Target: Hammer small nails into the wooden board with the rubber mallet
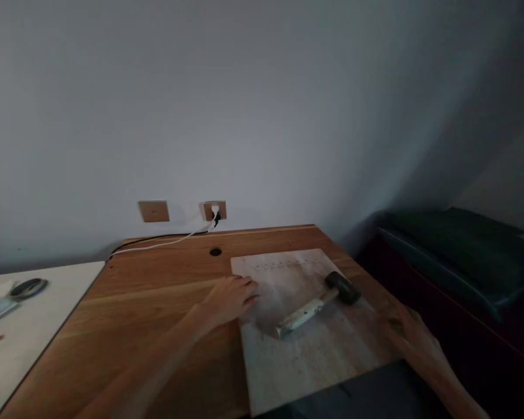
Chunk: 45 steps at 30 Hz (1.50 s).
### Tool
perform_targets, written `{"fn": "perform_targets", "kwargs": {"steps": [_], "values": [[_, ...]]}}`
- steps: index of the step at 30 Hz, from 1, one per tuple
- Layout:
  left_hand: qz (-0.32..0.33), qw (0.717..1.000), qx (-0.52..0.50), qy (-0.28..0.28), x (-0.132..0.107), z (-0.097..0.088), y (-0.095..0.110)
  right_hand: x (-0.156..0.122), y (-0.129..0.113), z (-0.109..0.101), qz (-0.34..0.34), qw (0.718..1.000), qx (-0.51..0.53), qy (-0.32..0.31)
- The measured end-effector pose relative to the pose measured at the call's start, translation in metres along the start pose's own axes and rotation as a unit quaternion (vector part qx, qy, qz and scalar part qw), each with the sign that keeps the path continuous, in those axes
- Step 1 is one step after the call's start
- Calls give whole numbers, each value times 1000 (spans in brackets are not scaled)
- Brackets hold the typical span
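A pale, stained board lies on the wooden table. On it rests a hammer with a dark, thick head and a light handle; the head points to the back right. My left hand is at the board's left edge, palm down, its fingers slightly bent and apart on the surface. At the board's right edge is my right hand, somewhat blurred, with thumb and fingers apart. Neither hand touches the hammer. A row of small marks runs along the board's far edge.
The wooden table meets the wall, where a socket holds plugs with cables. A cable hole is near the back. Scissors lie on a white surface at left. A dark green package is at right. Dark grey material lies in front.
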<state>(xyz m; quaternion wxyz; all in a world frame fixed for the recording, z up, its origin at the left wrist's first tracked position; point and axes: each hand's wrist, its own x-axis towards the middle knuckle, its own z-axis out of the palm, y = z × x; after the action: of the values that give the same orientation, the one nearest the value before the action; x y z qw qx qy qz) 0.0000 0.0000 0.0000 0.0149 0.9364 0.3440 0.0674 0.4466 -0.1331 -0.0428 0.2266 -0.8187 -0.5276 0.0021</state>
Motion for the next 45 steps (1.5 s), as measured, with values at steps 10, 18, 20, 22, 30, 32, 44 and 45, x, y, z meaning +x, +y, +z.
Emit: {"fn": "perform_targets", "kwargs": {"steps": [10, 18, 20, 22, 30, 32, 44, 45], "values": [[-218, 970, -39, -99, -110, -54, -79, -92, -110, 20, -165, 970, 168, -66], [-208, 968, -143, -16, -75, -34, -129, -41, -189, 29, -232, 958, 159, -61], [-211, 960, -181, 30, -75, -14, -128, -26, -205, 45, -263, 951, 151, -63], [-225, 947, -208, 90, -81, 2, -123, -14, -212, 65, -286, 944, 146, -80], [-244, 934, -178, 190, -100, 18, -112, 11, -195, 110, -345, 925, 103, -121], [-246, 934, -181, 188, -98, 18, -109, 16, -198, 108, -353, 924, 82, -122], [-209, 937, -220, 175, -109, 15, -116, 53, -299, 70, -366, 909, -64, -189], [-207, 938, -220, 173, -110, 14, -117, 53, -311, 71, -368, 904, -84, -200]]}}
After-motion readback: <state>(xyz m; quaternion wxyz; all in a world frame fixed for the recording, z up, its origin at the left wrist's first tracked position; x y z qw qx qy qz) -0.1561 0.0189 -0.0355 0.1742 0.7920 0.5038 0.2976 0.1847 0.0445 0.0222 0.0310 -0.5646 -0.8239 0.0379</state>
